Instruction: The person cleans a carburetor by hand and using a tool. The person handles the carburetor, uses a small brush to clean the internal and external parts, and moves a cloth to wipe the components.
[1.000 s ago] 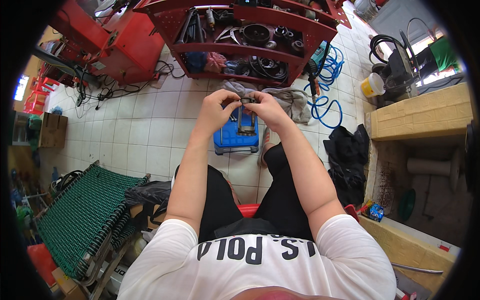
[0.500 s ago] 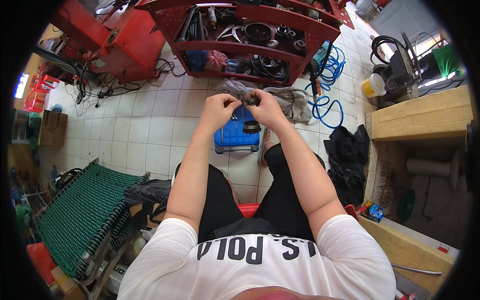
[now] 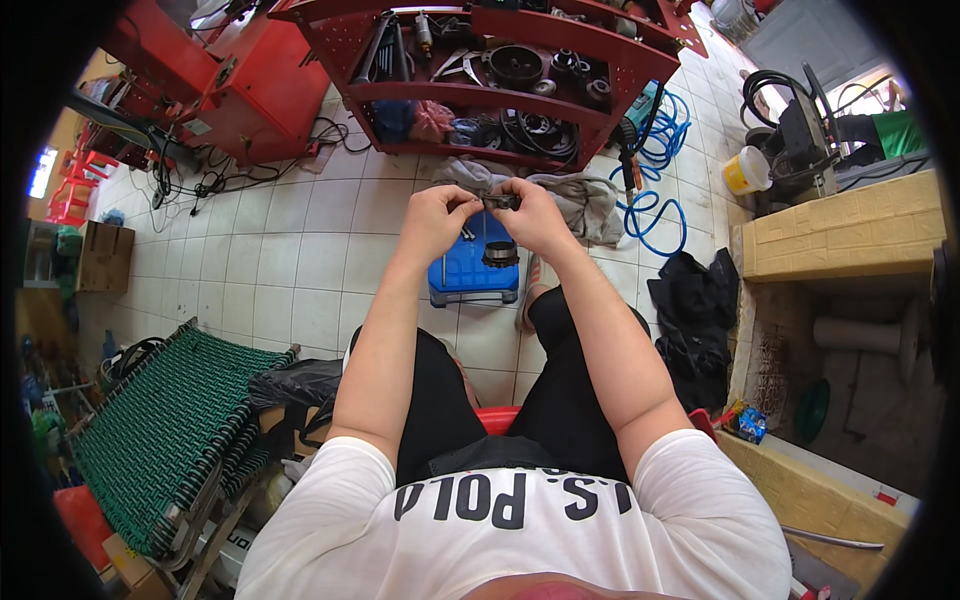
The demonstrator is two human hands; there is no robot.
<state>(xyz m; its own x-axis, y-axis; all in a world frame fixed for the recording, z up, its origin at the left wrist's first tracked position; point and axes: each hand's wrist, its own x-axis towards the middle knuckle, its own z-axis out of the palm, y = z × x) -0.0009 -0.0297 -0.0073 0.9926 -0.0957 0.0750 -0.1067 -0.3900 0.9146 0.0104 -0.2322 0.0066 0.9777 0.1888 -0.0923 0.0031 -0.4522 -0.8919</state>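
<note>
Here the right hand [image 3: 532, 212] pinches a small, dark, rounded metal part [image 3: 502, 202], the left hand's [image 3: 438, 218] fingers narrowed just beside it, holding what I can't tell, in seemingly close two-handed handling that calls for steady fingertips next!

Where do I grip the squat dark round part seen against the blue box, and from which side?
Probably by opposite sides of its outer rim, coming from the body side: the dark round part is squat, its edge exposed there, while the left hand and right hand sit just beyond. Whether it rests on the blue box is unclear.
</note>
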